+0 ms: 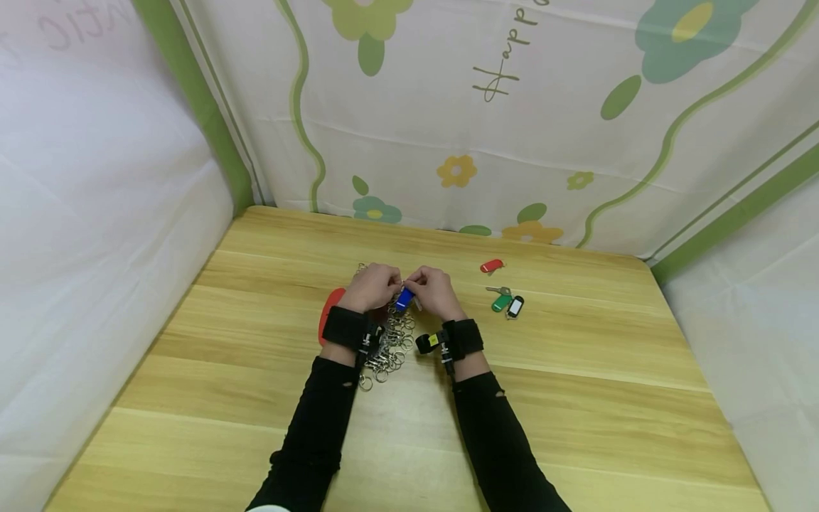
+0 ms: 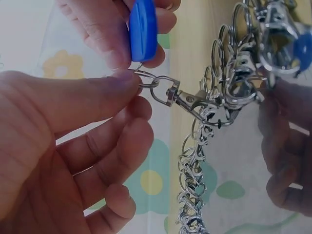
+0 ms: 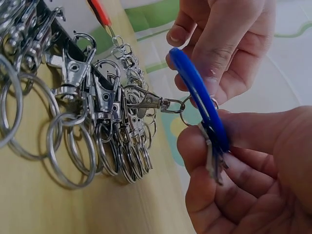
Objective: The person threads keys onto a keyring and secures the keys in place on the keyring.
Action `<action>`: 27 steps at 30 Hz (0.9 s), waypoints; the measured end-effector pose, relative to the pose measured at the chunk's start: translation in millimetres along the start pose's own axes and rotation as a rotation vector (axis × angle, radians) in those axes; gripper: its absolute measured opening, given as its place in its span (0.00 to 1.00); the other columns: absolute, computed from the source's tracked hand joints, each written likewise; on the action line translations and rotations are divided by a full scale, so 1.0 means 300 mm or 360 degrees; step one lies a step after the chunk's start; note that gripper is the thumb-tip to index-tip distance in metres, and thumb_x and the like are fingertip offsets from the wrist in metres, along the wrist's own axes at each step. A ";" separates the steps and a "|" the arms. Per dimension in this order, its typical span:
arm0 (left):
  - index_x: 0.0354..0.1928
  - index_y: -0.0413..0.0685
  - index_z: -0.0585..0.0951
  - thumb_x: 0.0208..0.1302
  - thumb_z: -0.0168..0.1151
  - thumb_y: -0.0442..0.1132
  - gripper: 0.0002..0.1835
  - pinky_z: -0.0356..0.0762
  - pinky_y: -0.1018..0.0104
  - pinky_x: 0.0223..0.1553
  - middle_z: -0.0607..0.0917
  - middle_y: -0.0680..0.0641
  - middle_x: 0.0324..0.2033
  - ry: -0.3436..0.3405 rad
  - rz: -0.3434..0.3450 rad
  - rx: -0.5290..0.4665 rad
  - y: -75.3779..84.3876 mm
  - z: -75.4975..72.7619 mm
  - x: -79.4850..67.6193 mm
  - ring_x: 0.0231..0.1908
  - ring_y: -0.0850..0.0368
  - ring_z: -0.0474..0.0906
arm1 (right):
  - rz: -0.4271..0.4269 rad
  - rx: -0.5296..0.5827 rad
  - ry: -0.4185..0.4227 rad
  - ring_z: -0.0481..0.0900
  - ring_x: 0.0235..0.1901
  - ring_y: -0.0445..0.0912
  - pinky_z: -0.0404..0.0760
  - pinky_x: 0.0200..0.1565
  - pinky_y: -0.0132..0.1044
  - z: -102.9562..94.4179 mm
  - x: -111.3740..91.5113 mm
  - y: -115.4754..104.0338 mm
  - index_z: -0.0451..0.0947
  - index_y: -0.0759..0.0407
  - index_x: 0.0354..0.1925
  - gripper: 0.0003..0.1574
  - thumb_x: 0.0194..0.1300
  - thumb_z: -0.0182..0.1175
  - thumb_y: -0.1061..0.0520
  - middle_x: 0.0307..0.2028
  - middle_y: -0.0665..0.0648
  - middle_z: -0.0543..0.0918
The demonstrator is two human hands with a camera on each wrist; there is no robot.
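Observation:
My left hand [image 1: 373,284] pinches a split ring [image 2: 145,75] between thumb and index finger. The ring is linked to a metal swivel clasp [image 2: 189,99], which is hooked onto a rack with many others. Opposite it, my right hand [image 1: 435,290] pinches a blue key tag [image 1: 404,299] between thumb and fingers. Metal keys [image 3: 213,163] hang beside that tag, partly hidden by the fingers. In the right wrist view, the tag's upper part overlaps the split ring, close to the left fingertips. A dense row of clasps with rings [image 1: 390,348] hangs below and beside the hands.
A red rounded object [image 1: 328,313] shows behind the left wrist. To the right lie a red key tag [image 1: 491,266], a green key tag [image 1: 502,304] with a key [image 1: 499,290], and a black-framed tag [image 1: 515,307]. Printed fabric walls [image 1: 397,121] enclose the wooden table [image 1: 576,427].

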State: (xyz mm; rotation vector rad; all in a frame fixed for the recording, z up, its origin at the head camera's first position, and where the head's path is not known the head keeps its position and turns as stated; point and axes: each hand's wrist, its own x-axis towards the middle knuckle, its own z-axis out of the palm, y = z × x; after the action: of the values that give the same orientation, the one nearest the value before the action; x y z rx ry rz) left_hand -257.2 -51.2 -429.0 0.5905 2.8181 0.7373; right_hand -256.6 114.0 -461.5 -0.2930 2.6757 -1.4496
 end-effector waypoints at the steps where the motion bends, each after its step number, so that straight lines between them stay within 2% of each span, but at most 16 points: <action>1: 0.33 0.48 0.81 0.69 0.55 0.41 0.08 0.71 0.61 0.33 0.79 0.51 0.26 -0.0006 0.0000 0.0004 0.000 0.000 0.000 0.26 0.56 0.74 | 0.0001 -0.0001 -0.0005 0.78 0.22 0.46 0.73 0.23 0.37 -0.001 0.000 0.000 0.80 0.56 0.35 0.07 0.67 0.59 0.55 0.29 0.56 0.83; 10: 0.29 0.50 0.75 0.71 0.53 0.43 0.10 0.65 0.63 0.29 0.75 0.50 0.22 -0.0038 -0.0013 0.0051 0.006 0.000 -0.001 0.23 0.55 0.71 | -0.0015 0.0014 -0.0073 0.79 0.24 0.46 0.74 0.23 0.37 -0.004 -0.002 0.000 0.80 0.56 0.36 0.06 0.68 0.58 0.55 0.33 0.59 0.84; 16: 0.29 0.50 0.76 0.70 0.53 0.42 0.10 0.68 0.62 0.31 0.77 0.50 0.24 -0.0034 -0.0017 0.0042 0.004 0.001 0.000 0.24 0.55 0.72 | -0.0052 0.0034 -0.0112 0.79 0.26 0.46 0.74 0.23 0.37 -0.006 -0.002 -0.007 0.80 0.57 0.36 0.05 0.67 0.59 0.57 0.34 0.60 0.83; 27: 0.31 0.49 0.79 0.69 0.56 0.42 0.09 0.72 0.60 0.34 0.79 0.51 0.26 -0.0039 -0.0053 0.0052 0.009 0.000 0.000 0.26 0.56 0.74 | -0.0118 0.0016 -0.0134 0.74 0.18 0.48 0.70 0.19 0.37 -0.011 -0.010 -0.006 0.80 0.54 0.33 0.05 0.66 0.60 0.57 0.31 0.60 0.83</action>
State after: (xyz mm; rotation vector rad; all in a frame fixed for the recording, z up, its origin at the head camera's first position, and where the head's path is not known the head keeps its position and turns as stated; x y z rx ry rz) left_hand -256.3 -49.1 -427.6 0.5527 2.8154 0.6745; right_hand -253.9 116.3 -458.1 -0.4468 2.6166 -1.4363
